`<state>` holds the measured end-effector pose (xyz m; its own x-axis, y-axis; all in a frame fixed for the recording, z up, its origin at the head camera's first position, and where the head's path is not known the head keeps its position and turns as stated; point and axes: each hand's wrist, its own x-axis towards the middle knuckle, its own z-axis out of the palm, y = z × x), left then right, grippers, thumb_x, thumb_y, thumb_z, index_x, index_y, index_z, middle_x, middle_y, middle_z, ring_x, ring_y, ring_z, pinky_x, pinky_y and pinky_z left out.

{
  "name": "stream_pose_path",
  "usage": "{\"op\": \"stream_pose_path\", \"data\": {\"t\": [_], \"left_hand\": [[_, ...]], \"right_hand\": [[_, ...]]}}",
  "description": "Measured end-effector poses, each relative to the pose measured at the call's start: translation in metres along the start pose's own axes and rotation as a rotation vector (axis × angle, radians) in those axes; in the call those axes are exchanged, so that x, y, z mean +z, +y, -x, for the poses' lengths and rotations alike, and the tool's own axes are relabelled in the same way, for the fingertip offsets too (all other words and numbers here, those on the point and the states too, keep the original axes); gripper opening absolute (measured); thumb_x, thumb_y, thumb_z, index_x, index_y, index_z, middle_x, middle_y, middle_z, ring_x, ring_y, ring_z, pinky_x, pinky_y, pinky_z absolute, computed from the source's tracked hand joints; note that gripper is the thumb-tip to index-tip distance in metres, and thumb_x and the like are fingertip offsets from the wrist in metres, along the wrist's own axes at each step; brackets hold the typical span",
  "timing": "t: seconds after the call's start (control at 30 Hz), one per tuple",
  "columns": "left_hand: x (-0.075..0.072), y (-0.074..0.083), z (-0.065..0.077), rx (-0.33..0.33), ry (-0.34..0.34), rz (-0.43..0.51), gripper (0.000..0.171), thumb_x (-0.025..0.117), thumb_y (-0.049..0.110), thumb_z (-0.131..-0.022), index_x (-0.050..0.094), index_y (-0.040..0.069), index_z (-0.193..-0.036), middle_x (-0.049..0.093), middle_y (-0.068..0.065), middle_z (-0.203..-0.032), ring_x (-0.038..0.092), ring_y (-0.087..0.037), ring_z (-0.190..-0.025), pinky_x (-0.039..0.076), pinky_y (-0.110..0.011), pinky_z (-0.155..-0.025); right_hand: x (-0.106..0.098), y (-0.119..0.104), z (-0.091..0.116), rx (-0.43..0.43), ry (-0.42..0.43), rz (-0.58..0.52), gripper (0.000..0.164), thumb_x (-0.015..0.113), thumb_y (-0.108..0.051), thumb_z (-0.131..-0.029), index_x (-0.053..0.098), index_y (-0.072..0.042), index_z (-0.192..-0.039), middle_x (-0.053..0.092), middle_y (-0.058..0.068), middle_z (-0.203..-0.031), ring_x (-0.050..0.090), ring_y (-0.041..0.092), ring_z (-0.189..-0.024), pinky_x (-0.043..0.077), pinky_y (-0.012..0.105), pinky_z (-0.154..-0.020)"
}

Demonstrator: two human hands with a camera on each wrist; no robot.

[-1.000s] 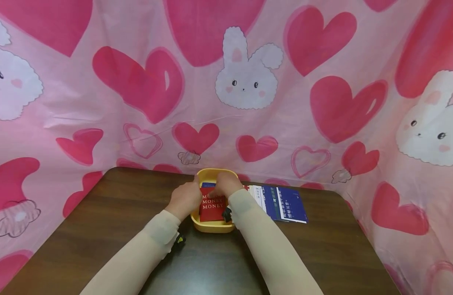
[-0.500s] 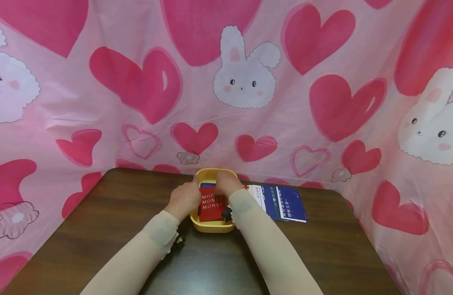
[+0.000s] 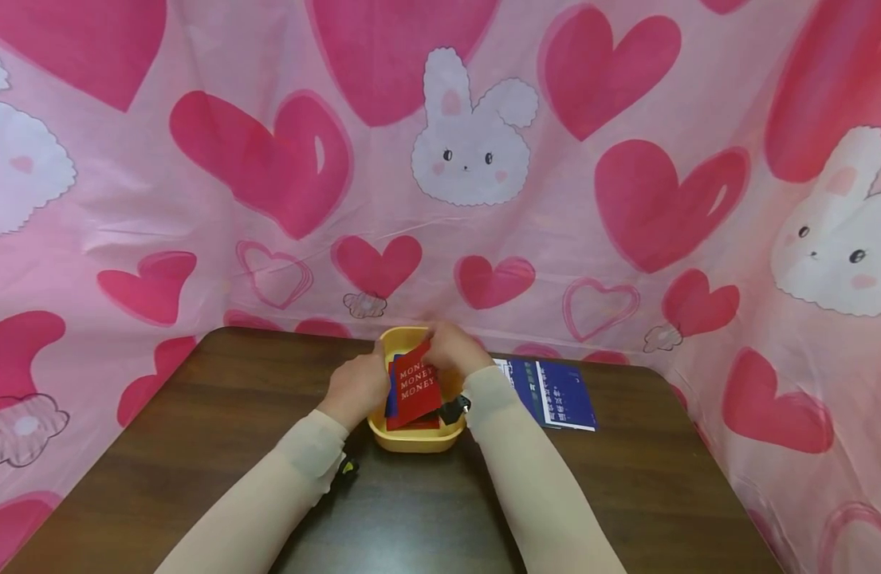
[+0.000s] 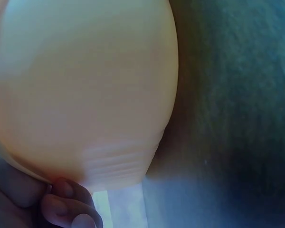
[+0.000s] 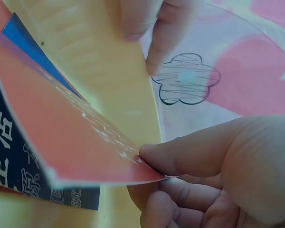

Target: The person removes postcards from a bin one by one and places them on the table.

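My left hand (image 3: 357,389) grips the left rim of a yellow plastic bin (image 3: 414,445). In the left wrist view, curled fingertips (image 4: 69,202) lie at the edge of the bin's wall (image 4: 90,90). My right hand (image 3: 456,351) pinches a corner of a red card (image 3: 417,392) printed with MONEY, lifted and tilted over the bin. Thumb and fingers meet at that corner in the right wrist view. Below the red card, a dark card (image 5: 7,152) with white characters and a blue card (image 5: 40,59) lie in the bin. How many cards lie there is hidden.
Right of the bin, several blue and white cards (image 3: 555,399) lie overlapping on the brown wooden table (image 3: 662,470). A pink curtain (image 3: 383,191) with hearts and rabbits hangs right behind the table and along its sides.
My right hand has risen slightly and shifted right with a corner of the red card, which now tilts up off the stack. My left hand keeps its place on the rim.
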<state>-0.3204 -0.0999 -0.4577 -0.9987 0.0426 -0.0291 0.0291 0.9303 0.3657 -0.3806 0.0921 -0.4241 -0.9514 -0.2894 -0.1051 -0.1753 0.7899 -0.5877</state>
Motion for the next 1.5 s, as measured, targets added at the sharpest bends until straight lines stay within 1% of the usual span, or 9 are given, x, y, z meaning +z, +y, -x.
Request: {"op": "stream_pose_path", "data": {"t": [0.2,0.4,0.53,0.67,0.73,0.87,1.03,1.23,1.5], "left_hand": [[0.001,0.002,-0.001,-0.003,-0.002,-0.021,0.081,0.069,0.035,-0.11,0.035,0.001,-0.176,0.08,-0.019,-0.124,0.077,-0.035,-0.101,0.068,-0.059,-0.093],[0.002,0.004,-0.003,-0.002,-0.002,-0.019,0.081,0.069,0.034,-0.11,0.034,0.002,-0.176,0.079,-0.021,-0.127,0.078,-0.037,-0.106,0.069,-0.06,-0.094],[0.003,0.005,-0.003,-0.001,-0.006,-0.009,0.08,0.067,0.034,-0.111,0.034,0.001,-0.176,0.079,-0.022,-0.129,0.078,-0.039,-0.108,0.068,-0.062,-0.095],[0.003,0.004,-0.003,-0.005,0.005,-0.016,0.078,0.066,0.033,-0.112,0.035,0.001,-0.176,0.079,-0.022,-0.129,0.078,-0.039,-0.108,0.068,-0.061,-0.095],[0.003,0.004,-0.003,-0.009,0.009,-0.012,0.077,0.068,0.033,-0.111,0.036,0.001,-0.174,0.079,-0.022,-0.128,0.077,-0.039,-0.107,0.068,-0.061,-0.095],[0.003,0.003,-0.002,-0.008,0.005,0.01,0.073,0.071,0.034,-0.109,0.042,0.002,-0.168,0.079,-0.02,-0.123,0.077,-0.039,-0.106,0.069,-0.061,-0.094],[0.004,0.002,-0.003,-0.009,-0.008,0.021,0.073,0.073,0.035,-0.108,0.044,0.003,-0.167,0.079,-0.019,-0.122,0.077,-0.038,-0.105,0.069,-0.061,-0.093],[0.004,0.002,-0.004,-0.012,-0.012,0.012,0.072,0.073,0.035,-0.108,0.044,0.004,-0.166,0.079,-0.019,-0.123,0.077,-0.038,-0.106,0.069,-0.061,-0.093],[0.001,0.002,-0.004,-0.019,-0.014,-0.009,0.078,0.069,0.034,-0.11,0.037,0.002,-0.174,0.078,-0.02,-0.125,0.077,-0.038,-0.105,0.07,-0.059,-0.092]], "right_hand": [[-0.011,0.007,0.005,0.042,0.027,-0.079,0.04,0.081,-0.011,-0.101,0.075,-0.006,-0.139,0.076,0.015,-0.124,0.072,0.032,-0.107,0.067,0.05,-0.102],[-0.032,0.019,0.015,0.035,0.073,-0.184,0.046,0.078,-0.012,-0.104,0.071,-0.009,-0.149,0.075,0.018,-0.131,0.075,0.029,-0.102,0.071,0.042,-0.089],[-0.048,0.034,0.021,0.006,0.1,-0.266,0.051,0.074,-0.01,-0.106,0.065,-0.008,-0.156,0.075,0.015,-0.117,0.074,0.023,-0.091,0.069,0.034,-0.076],[-0.064,0.05,0.026,0.002,0.126,-0.31,0.055,0.071,-0.008,-0.108,0.058,-0.007,-0.162,0.062,0.006,-0.096,0.065,0.019,-0.084,0.062,0.028,-0.071],[-0.071,0.058,0.028,0.008,0.135,-0.319,0.055,0.07,-0.007,-0.109,0.057,-0.008,-0.163,0.06,0.007,-0.095,0.064,0.02,-0.087,0.063,0.029,-0.074],[-0.082,0.074,0.032,0.035,0.168,-0.343,0.052,0.069,-0.01,-0.109,0.06,-0.01,-0.161,0.073,0.018,-0.12,0.074,0.026,-0.099,0.07,0.037,-0.084],[-0.095,0.095,0.039,0.049,0.256,-0.3,0.049,0.065,-0.011,-0.108,0.063,-0.01,-0.157,0.072,0.028,-0.14,0.074,0.036,-0.113,0.068,0.048,-0.094],[-0.12,0.127,0.053,0.095,0.304,-0.254,0.057,0.058,-0.01,-0.103,0.059,-0.003,-0.159,0.055,0.033,-0.162,0.055,0.05,-0.149,0.048,0.066,-0.126],[-0.129,0.188,0.065,0.328,0.371,-0.27,0.053,0.053,-0.024,-0.11,0.057,0.002,-0.156,0.057,0.031,-0.157,0.056,0.044,-0.138,0.052,0.061,-0.119]]}}
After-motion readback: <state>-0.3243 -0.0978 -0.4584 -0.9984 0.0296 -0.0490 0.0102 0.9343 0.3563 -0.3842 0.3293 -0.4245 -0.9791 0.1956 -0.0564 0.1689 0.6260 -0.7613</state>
